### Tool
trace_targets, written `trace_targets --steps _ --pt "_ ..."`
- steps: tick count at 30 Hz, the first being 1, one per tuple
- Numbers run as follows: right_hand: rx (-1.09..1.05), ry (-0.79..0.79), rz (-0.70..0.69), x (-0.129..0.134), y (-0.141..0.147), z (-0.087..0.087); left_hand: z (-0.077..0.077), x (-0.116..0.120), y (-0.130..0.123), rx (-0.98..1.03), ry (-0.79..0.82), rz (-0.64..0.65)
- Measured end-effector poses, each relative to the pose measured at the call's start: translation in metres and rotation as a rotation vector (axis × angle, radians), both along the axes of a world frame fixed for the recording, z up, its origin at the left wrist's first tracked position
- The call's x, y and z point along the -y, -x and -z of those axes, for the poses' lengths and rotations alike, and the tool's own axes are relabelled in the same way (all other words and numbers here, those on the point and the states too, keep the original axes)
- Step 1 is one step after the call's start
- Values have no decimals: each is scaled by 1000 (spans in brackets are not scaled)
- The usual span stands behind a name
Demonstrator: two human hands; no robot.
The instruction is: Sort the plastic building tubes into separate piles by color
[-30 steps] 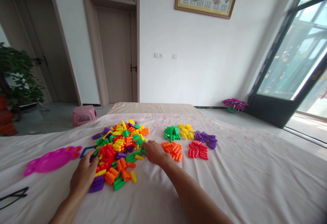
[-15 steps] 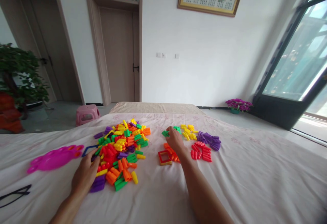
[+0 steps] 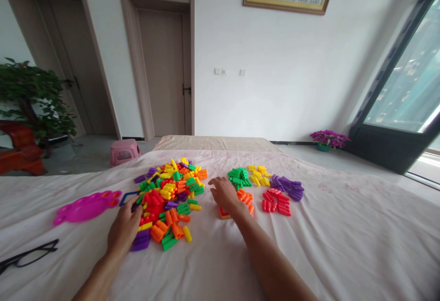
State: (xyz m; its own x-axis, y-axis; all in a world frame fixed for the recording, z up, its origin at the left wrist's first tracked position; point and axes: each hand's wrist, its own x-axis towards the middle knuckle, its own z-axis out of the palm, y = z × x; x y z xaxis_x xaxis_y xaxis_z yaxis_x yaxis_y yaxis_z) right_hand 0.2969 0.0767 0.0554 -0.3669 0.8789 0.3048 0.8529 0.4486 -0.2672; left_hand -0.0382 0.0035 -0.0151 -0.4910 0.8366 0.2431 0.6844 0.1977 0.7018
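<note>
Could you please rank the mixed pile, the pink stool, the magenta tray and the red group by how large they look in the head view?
1. Mixed pile
2. Magenta tray
3. Pink stool and red group: too alike to rank; the stool stands farther away.

White wall [image 3: 275, 76]; closed brown door [image 3: 161, 72]; pink stool [image 3: 125, 150] on grey floor [image 3: 82, 159].

Multicolored plastic pieces [image 3: 156, 200] lie heaped, five smaller one-color clusters [image 3: 240, 177] to their right.
</note>
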Motion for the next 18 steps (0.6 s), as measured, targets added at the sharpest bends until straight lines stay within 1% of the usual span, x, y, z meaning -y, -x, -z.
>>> trace_targets --steps 2,4,7,11,18 --pt "54 20 -86 8 15 6 1 -1 1 8 -4 3" --pt "114 38 -121 15 26 11 1 -1 1 15 -5 7" --pt "176 42 -80 18 33 14 -1 0 -1 16 7 4" --pt "212 23 2 16 34 15 -5 3 -3 10 34 -14" --pt "227 31 12 16 33 16 -8 4 -5 -10 25 -9"
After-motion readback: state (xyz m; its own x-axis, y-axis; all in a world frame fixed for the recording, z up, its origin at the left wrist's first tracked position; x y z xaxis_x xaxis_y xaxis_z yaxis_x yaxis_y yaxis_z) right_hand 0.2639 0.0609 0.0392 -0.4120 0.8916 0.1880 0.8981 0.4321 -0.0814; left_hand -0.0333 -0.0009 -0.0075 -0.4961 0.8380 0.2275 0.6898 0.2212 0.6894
